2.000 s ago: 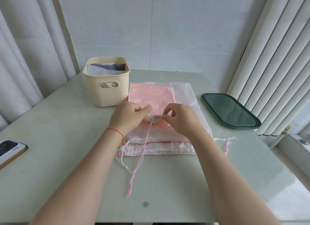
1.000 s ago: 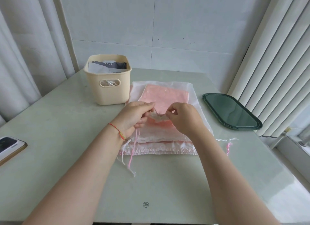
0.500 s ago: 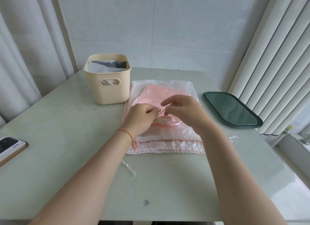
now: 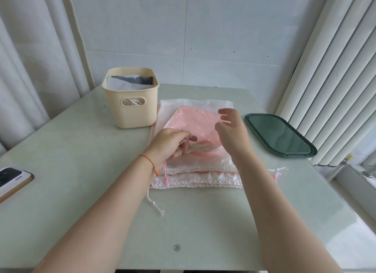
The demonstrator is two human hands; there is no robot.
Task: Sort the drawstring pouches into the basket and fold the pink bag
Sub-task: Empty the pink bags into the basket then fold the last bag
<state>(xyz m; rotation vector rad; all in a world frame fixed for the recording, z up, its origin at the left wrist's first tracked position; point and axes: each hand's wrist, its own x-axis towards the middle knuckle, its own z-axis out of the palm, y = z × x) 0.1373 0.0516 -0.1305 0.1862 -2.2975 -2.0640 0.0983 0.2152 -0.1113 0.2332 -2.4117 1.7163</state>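
Left hand [image 4: 169,144] pinches the gathered neck of the pink pouch [image 4: 195,123], which lies on top of the stack of sheer pouches [image 4: 200,176] mid-worktop [image 4: 85,156]. Right hand [image 4: 231,128] hovers just above that pouch's right side, fingers spread and relaxed, holding nothing. The cream basket [image 4: 131,108] stands just left of the stack, grey and white pouches inside. One small round logo shows on the worktop's near edge, unreadable.
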